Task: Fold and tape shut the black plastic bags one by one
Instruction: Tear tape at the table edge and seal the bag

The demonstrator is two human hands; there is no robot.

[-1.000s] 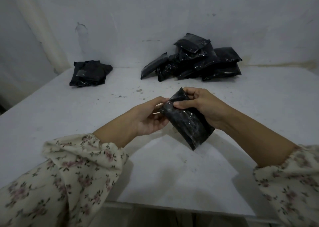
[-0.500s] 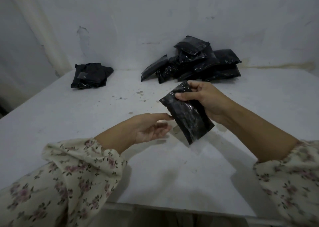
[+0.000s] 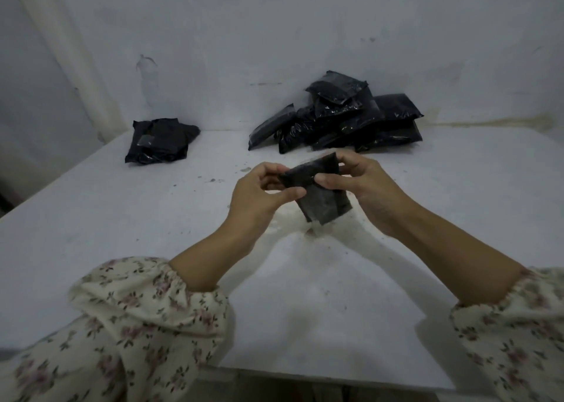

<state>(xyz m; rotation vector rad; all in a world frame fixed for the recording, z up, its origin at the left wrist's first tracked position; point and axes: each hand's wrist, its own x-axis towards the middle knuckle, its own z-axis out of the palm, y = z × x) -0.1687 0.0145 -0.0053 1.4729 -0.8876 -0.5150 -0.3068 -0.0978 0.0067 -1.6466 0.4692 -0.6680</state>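
Black bag [image 3: 323,203] in work sits in the middle of the frame, held up just above the white table [image 3: 122,218], its lower corner hanging close to the tabletop; whether it touches cannot be told. The left hand [image 3: 262,194] pinches the left end of the bag's top strip between thumb and fingers, and the right hand [image 3: 366,188] pinches the right end, thumb on the front and fingers curled behind. The top strip looks bent over toward the front, so this bag seems to be at the folding step, with the fold started but not pressed flat. No tape shows on it, and no tape roll can be seen anywhere in the frame, so taping seems to be ahead. In the upper right of the frame a big heap [image 3: 345,120] of black bags leans against the wall, and in the upper left lies a small heap [image 3: 158,142] of a few more. One bag there carries a pale shiny patch that may be tape, so the small heap is probably the finished ones, though that is not certain. If so, most of the job is left.
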